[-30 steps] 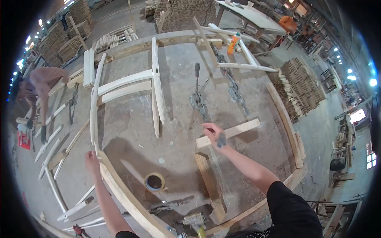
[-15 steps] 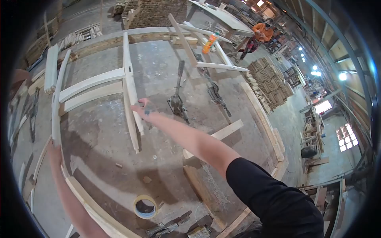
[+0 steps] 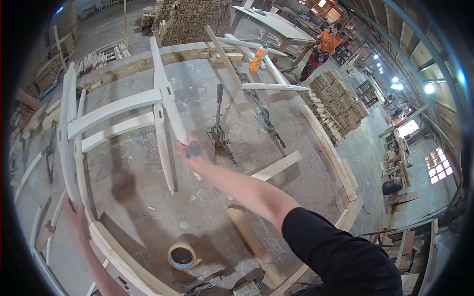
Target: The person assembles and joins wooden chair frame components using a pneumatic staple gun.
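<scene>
A pale wooden frame of two long legs joined by a curved crosspiece [image 3: 116, 111] is held between my hands, raised above a similar frame. My right hand [image 3: 190, 152] is closed around the near end of its right leg [image 3: 170, 106]. At the near end of the left leg [image 3: 63, 138], my left hand [image 3: 76, 219] is closed on the wood, its fingers partly hidden. The similar wooden frame [image 3: 121, 130] lies beneath, its right leg [image 3: 162, 148] showing beside the raised one.
Metal clamps [image 3: 217, 130] stand on the worktop [image 3: 143, 197], right of the frames. A tape roll [image 3: 181, 255] lies near me. An orange bottle [image 3: 257, 58] stands at the back among wooden strips. Wooden bars edge the worktop. A person in orange [image 3: 326, 44] stands beyond, by stacked wood [image 3: 335, 106].
The upper frame has come up and separated from the one beneath, its far ends reaching higher in view. Both hands have moved nearer to me with it.
</scene>
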The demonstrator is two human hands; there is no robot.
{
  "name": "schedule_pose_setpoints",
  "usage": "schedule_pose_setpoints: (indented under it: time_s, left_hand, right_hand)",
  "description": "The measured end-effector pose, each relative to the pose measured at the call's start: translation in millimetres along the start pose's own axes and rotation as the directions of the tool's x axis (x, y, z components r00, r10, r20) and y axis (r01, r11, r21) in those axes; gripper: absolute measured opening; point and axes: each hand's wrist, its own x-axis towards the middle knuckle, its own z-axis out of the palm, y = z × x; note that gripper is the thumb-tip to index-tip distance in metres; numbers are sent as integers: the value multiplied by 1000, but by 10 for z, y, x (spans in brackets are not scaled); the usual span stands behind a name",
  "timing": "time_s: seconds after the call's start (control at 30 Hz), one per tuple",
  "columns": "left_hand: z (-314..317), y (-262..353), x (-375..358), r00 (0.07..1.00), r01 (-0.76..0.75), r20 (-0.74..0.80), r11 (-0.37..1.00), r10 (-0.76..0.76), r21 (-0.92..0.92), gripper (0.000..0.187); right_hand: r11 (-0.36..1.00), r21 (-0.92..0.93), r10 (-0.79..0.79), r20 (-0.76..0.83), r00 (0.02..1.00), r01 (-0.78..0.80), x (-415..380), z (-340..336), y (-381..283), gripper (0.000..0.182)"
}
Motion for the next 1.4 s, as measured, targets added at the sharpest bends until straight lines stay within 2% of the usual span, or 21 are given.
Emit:
schedule_pose_setpoints:
  time_s: [0.1, 0.17, 0.23, 0.3, 0.37, 0.4, 0.5, 0.6, 0.67, 0.73, 0.8, 0.9, 0.93, 0.97, 1.0, 1.03, 1.13, 1.17, 1.23, 1.33, 1.4]
  left_hand:
    - [-623, 1150, -860, 996, 57, -60, 998, -59, -42, 53]
    - [-967, 1689, -1404, 983, 141, -114, 989, -145, -44, 48]
    - [-1144, 1969, -1828, 981, -37, -196, 970, -11, -241, 51]
    - [-1254, 2495, -2036, 966, -191, -237, 893, 98, -407, 53]
    - [-1462, 3330, -1928, 950, -296, -252, 791, 186, -535, 55]
    - [-1533, 3484, -1975, 959, -229, -269, 798, 87, -558, 56]
    - [-1545, 3891, -2147, 948, -57, -273, 757, -164, -651, 61]
    - [-1290, 4306, -2680, 937, 7, -284, 820, -206, -572, 67]
    - [-1054, 4336, -3057, 951, 34, -217, 775, -219, -631, 67]
    - [-722, 4722, -3484, 904, 81, -207, 627, -373, -775, 66]
    - [-431, 5037, -3937, 888, 161, -162, 622, -430, -767, 70]
    - [169, 5238, -4662, 966, 90, -97, 664, -239, -742, 73]
    - [408, 5320, -4967, 963, 134, -87, 727, -257, -673, 73]
    - [657, 5370, -5278, 963, 186, -48, 780, -267, -597, 68]
    - [898, 5390, -5679, 962, 252, 37, 832, -269, -494, 64]
    - [1129, 5436, -6099, 952, 304, 145, 877, -268, -373, 59]
    - [1689, 5754, -7039, 789, 552, 487, 780, -375, -293, 50]
    - [1812, 6172, -7033, 636, 763, 629, 489, -448, -424, 49]
    - [2062, 6496, -7335, 428, 902, 780, 171, -456, -395, 44]
    - [2337, 6407, -7882, 300, 948, 891, -2, -340, -320, 46]
    - [2387, 6549, -7931, 208, 973, 910, -20, -359, -231, 52]
  right_hand:
    - [991, 135, 5, -21, 1000, -2, -350, -363, -26, 44]
    - [951, 149, -238, -197, 951, 270, -596, -649, -7, 38]
    - [849, 523, 25, 106, 994, -78, -922, -1279, -376, 45]
    - [742, 665, -135, 20, 991, 88, -879, -1653, -532, 46]
    - [711, 695, -173, 24, 985, 108, -705, -2179, -973, 48]
    - [691, 711, -203, 18, 979, 130, -675, -2422, -1167, 49]
    - [744, 654, -132, -59, 989, 138, -891, -2976, -1204, 53]
    - [764, 581, -266, -113, 957, 281, -1025, -3557, -941, 54]
    - [821, 492, -282, -92, 955, 290, -1067, -3995, -777, 54]
    - [853, 435, -295, -52, 954, 288, -995, -4425, -572, 54]
    - [861, 397, -355, 23, 935, 317, -968, -4901, -476, 51]
    - [927, 195, -341, 76, 937, 321, -811, -5583, -428, 49]
    - [835, 79, -550, 132, 824, 545, -488, -5807, -199, 47]
    - [848, -63, -501, 227, 835, 526, -546, -6061, -377, 45]
    - [776, -8, -609, 249, 753, 631, -418, -6157, -272, 46]
    - [814, -83, -530, 300, 793, 575, -369, -6229, -207, 50]
    - [784, 8, -586, 340, 735, 621, -177, -6094, 432, 50]
    - [798, -49, -536, 397, 745, 600, -153, -6022, 641, 50]
    - [805, -165, -422, 515, 746, 569, -169, -5830, 1080, 50]
    - [848, -201, -246, 669, 701, 490, -223, -5553, 1685, 52]
    - [853, -268, -132, 719, 682, 448, -234, -5392, 2065, 50]
